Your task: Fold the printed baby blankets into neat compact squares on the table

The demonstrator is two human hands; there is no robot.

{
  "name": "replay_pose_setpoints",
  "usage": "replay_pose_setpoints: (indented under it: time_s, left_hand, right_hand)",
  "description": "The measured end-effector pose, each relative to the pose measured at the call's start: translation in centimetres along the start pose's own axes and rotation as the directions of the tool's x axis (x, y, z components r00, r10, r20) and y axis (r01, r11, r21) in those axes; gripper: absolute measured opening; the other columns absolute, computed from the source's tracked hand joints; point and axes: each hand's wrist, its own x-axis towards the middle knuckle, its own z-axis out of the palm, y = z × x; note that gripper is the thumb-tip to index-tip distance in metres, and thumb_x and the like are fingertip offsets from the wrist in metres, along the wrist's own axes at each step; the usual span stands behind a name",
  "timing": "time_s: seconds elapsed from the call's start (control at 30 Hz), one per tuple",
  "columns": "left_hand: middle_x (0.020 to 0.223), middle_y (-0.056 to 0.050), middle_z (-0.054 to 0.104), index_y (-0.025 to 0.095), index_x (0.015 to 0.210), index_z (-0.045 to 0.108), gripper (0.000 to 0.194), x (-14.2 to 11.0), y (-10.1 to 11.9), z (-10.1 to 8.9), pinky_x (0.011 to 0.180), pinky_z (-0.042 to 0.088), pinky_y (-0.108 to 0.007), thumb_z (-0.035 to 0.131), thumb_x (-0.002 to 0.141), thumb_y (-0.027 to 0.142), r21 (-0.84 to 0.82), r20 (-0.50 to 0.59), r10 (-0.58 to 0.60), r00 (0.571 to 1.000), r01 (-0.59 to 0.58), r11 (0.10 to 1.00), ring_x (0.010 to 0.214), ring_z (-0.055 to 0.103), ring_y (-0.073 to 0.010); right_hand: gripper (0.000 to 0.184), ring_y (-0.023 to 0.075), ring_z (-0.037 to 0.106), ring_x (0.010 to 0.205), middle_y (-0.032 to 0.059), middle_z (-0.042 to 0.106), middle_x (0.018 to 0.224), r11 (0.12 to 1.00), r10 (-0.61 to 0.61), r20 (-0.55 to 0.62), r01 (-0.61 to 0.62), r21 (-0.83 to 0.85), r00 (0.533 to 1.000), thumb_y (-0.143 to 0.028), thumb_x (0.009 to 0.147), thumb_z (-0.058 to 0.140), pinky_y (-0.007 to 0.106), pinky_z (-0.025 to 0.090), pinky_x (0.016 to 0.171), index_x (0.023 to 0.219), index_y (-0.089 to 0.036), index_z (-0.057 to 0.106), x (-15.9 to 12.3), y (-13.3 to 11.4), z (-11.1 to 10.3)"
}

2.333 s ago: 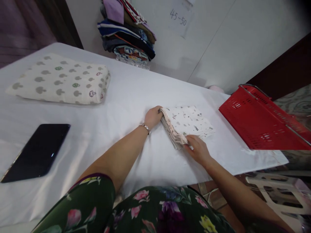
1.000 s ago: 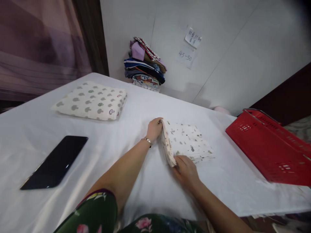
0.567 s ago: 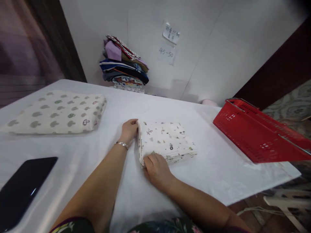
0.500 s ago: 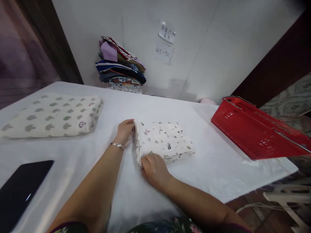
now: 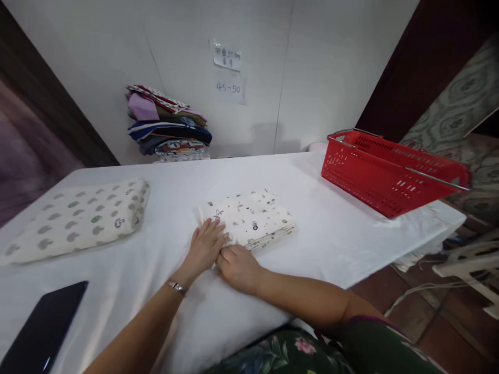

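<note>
A folded white cloth (image 5: 253, 213) with small scattered prints lies in the middle of the table, its layered edges facing me and to the right. My left hand (image 5: 205, 244) rests flat on its near left part, fingers stretched out and slightly apart. Close beside it, my right hand (image 5: 238, 267) is closed on the near left corner of the same cloth, with the fingertips partly tucked from sight. The two hands almost touch. On the left lies a larger folded cream cloth (image 5: 86, 218) printed with grey mouse-head shapes, apart from both hands.
A red plastic basket (image 5: 390, 171) with metal handles stands at the right end of the white-covered table (image 5: 312, 249). A dark flat device (image 5: 44, 324) lies at the near left. Several folded fabrics (image 5: 169, 124) are stacked against the wall, below paper notes (image 5: 228, 88).
My left hand has come from the far left corner of the folded cloth toward me and now lies flat beside my right hand. The right hand keeps its near corner. The camera view has turned.
</note>
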Motion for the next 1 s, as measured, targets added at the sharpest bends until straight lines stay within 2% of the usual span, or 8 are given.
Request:
replay_pose_setpoints:
  time_s: [0.13,0.23,0.27,0.33,0.43,0.57,0.73,1.0]
  left_hand:
    - [0.145,-0.002,0.036,0.027,0.125,0.051,0.043,-0.6,-1.1,1.1,0.11,0.017,-0.05,0.032,0.09,0.042,0.015,0.024,-0.03,0.999,0.029,0.999,0.138,0.018,-0.023]
    - [0.146,-0.002,0.035,0.027,0.124,0.052,0.043,-0.3,-1.3,1.2,0.11,0.017,-0.049,0.034,0.089,0.044,0.016,0.027,-0.029,0.999,0.029,0.999,0.139,0.018,-0.0223]
    - [0.146,-0.002,0.035,0.026,0.124,0.053,0.043,-0.2,-1.3,1.2,0.11,0.018,-0.048,0.035,0.089,0.044,0.012,0.027,-0.026,0.999,0.025,1.0,0.139,0.017,-0.022]
    - [0.145,-0.003,0.036,0.025,0.124,0.053,0.044,-0.1,-1.4,1.3,0.111,0.018,-0.047,0.036,0.088,0.043,0.002,0.025,-0.018,1.0,0.018,1.0,0.139,0.018,-0.0215]
    - [0.144,-0.004,0.038,0.023,0.124,0.054,0.045,0.1,-1.7,1.3,0.112,0.019,-0.045,0.036,0.087,0.043,-0.002,0.021,-0.009,1.0,0.009,1.0,0.139,0.017,-0.0217]
    - [0.142,-0.004,0.04,0.024,0.12,0.056,0.044,0.3,-2.0,1.5,0.112,0.02,-0.044,0.039,0.085,0.044,-0.011,-0.003,0.012,1.0,-0.012,1.0,0.138,0.02,-0.0236]
    - [0.133,-0.004,0.051,0.026,0.114,0.059,0.038,0.6,-1.9,1.4,0.112,0.02,-0.047,0.042,0.083,0.037,0.005,-0.028,0.081,0.996,-0.081,0.997,0.136,0.026,-0.0238]
    - [0.12,-0.005,0.06,0.029,0.103,0.063,0.029,0.6,-1.4,0.7,0.109,0.024,-0.052,0.049,0.079,0.037,0.029,0.027,0.176,0.984,-0.177,0.984,0.129,0.037,-0.0251]
  right_hand:
    - [0.023,0.0196,0.047,0.113,0.0092,0.059,0.118,0.979,-0.099,-0.114,0.117,0.165,0.989,-0.02,0.086,0.047,0.036,0.037,0.097,0.106,-0.014,0.057,-2.7,2.7,-3.1]
    - [0.021,0.017,0.054,0.105,0.007,0.065,0.108,0.923,0.252,-0.178,-0.182,0.338,0.951,-0.018,0.086,0.045,0.035,0.042,0.092,0.099,-0.019,0.061,-5.1,7.9,-5.6]
    - [0.022,0.0171,0.055,0.105,0.0082,0.064,0.109,0.822,0.483,-0.142,-0.391,0.415,0.864,-0.02,0.086,0.044,0.034,0.043,0.091,0.099,-0.018,0.062,-5.8,9.9,-6.3]
    - [0.025,0.0153,0.057,0.103,0.0077,0.063,0.112,0.418,0.838,0.095,-0.745,0.52,0.537,-0.023,0.088,0.041,0.028,0.047,0.085,0.104,-0.018,0.06,-6.9,13.8,-7.3]
    - [0.024,0.014,0.064,0.076,0.0093,0.067,0.096,0.203,0.873,0.301,-0.848,0.489,0.382,-0.028,0.088,0.043,0.022,0.05,0.061,0.095,-0.014,0.061,-7.8,17.7,-7.9]
    - [0.026,0.0122,0.06,0.05,0.0067,0.066,0.065,0.113,0.802,0.489,-0.891,0.44,0.343,-0.035,0.083,0.057,0.02,0.046,0.047,0.072,-0.012,0.06,-7.7,19.0,-7.3]
    - [0.028,0.0152,0.059,0.047,0.0055,0.062,0.052,0.085,0.723,0.609,-0.917,0.39,0.326,-0.036,0.078,0.064,0.024,0.047,0.046,0.069,-0.011,0.06,-6.1,18.8,-7.3]
    - [0.019,0.0126,0.059,0.051,0.0039,0.066,0.063,0.234,0.764,0.517,-0.912,0.336,0.386,-0.029,0.074,0.067,0.019,0.046,0.047,0.081,-0.012,0.066,-6.1,19.0,-7.0]
